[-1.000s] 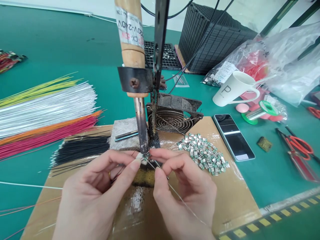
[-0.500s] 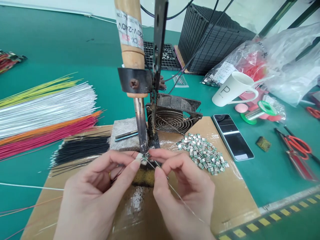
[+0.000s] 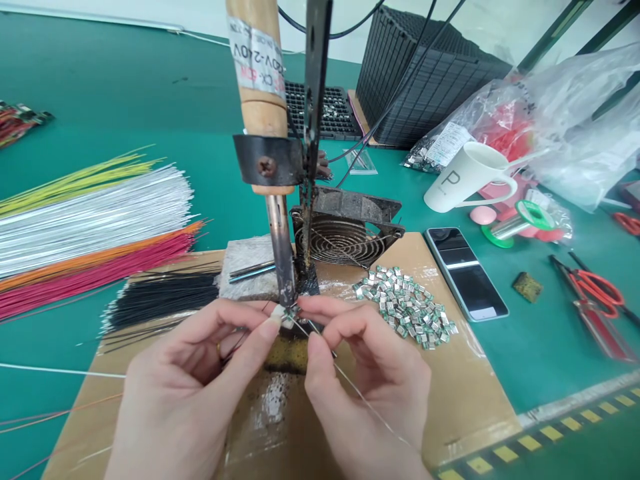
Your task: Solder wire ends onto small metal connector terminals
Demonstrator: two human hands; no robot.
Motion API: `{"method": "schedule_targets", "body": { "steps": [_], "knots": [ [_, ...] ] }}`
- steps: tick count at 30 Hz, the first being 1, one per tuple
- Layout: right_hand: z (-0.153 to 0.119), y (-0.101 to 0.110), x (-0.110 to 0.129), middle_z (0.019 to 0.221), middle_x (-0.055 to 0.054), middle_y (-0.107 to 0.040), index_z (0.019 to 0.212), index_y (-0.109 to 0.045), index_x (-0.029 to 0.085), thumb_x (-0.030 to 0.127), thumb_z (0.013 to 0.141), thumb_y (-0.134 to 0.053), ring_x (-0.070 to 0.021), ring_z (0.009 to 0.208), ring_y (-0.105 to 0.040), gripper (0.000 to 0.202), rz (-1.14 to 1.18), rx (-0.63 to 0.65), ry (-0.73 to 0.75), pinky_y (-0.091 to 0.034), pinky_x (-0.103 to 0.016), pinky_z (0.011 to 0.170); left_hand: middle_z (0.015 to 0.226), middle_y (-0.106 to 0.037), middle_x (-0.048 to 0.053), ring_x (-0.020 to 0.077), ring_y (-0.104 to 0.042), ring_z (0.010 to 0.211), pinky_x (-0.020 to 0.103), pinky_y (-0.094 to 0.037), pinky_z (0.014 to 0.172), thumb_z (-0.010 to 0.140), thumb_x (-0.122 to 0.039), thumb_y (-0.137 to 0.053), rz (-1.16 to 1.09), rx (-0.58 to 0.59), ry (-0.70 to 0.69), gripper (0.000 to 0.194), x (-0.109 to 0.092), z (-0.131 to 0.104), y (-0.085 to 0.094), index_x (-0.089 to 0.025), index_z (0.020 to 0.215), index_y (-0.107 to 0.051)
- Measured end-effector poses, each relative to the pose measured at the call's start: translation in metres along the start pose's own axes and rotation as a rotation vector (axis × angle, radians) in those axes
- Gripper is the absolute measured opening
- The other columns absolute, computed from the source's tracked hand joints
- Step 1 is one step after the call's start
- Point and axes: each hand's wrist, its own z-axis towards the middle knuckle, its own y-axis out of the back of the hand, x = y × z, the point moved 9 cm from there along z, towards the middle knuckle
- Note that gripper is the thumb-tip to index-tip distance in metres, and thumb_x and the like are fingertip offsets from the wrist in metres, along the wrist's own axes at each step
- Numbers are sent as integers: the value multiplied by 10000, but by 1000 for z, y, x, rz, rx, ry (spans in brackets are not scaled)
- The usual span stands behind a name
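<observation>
Head view shows hardly any change: left hand (image 3: 200,380) still pinches a small metal connector (image 3: 287,318) under the clamped wooden-handled soldering iron (image 3: 280,267), right hand (image 3: 370,393) still pinching thin solder wire (image 3: 360,397).

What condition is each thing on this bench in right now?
Wooden-handled soldering iron: clamped upright, tip down.
Left hand: pinching a small metal part at the tip.
Right hand: pinching a thin solder wire.
White mug: tipped on its side.
Black smartphone: flat, screen dark.
</observation>
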Motion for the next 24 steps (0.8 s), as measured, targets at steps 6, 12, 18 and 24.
{"method": "schedule_targets", "body": {
  "steps": [6, 12, 18, 24],
  "knots": [
    [1, 0, -1, 1102, 53, -826, 778, -656, 250, -12, 795, -686, -128, 1059, -794, 264, -9, 20, -7, -604, -198, 956, 926, -755, -37, 117, -747, 821, 78, -604, 759, 843, -360, -878, 7, 2, 6, 152, 2, 1, 0, -270, 856, -756],
    [1, 0, -3, 1093, 58, -824, 776, -645, 250, -4, 801, -696, -123, 1055, -793, 260, -13, 31, -16, -601, -192, 955, 919, -753, -49, 101, -745, 826, 59, -589, 771, 846, -348, -878, 10, 5, 8, 150, 1, 0, 1, -271, 850, -748],
    [0, 0, 0, 1100, 33, -829, 772, -651, 250, -14, 792, -693, -158, 1057, -799, 268, -12, 9, -9, -621, -231, 940, 919, -750, -38, 119, -741, 800, 85, -610, 752, 832, -367, -888, 13, -15, 7, 168, 0, -1, 2, -271, 848, -751],
    [1, -1, -2, 1103, 30, -824, 780, -647, 252, -4, 799, -687, -162, 1065, -796, 260, -35, 41, -16, -624, -243, 943, 913, -746, -43, 122, -743, 804, 90, -610, 737, 835, -355, -884, 4, -19, 13, 158, 2, 0, 2, -273, 840, -749]
  ]
}}
